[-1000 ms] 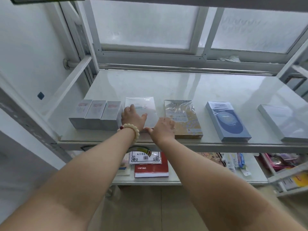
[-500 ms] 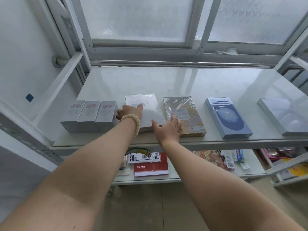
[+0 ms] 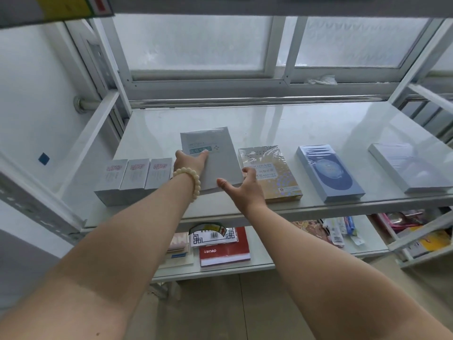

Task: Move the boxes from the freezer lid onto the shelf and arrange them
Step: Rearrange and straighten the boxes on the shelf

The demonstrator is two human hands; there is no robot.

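Boxes are all lined up along the front of the white shelf (image 3: 282,123), which sits right under a frosted window (image 3: 196,42). Going big to small: far right is a pale box (image 3: 411,165), then a blue box (image 3: 329,171), then a gold box (image 3: 272,173) in shiny wrap, all lying flat and spaced apart. Next is the grey box (image 3: 215,155) with a teal label, sitting a bit crooked and reaching further back than the others. Left of it, three small boxes (image 3: 136,177) packed side by side, touching.

Left hand (image 3: 190,160), bead bracelet (image 3: 188,179) on the wrist, lies flat on the grey box's left edge with fingers over the label. Right hand (image 3: 241,186) is spread at the near right corner of that box, thumb at the front edge, fingers between it and the gold one. Neither hand is really clamped on it.
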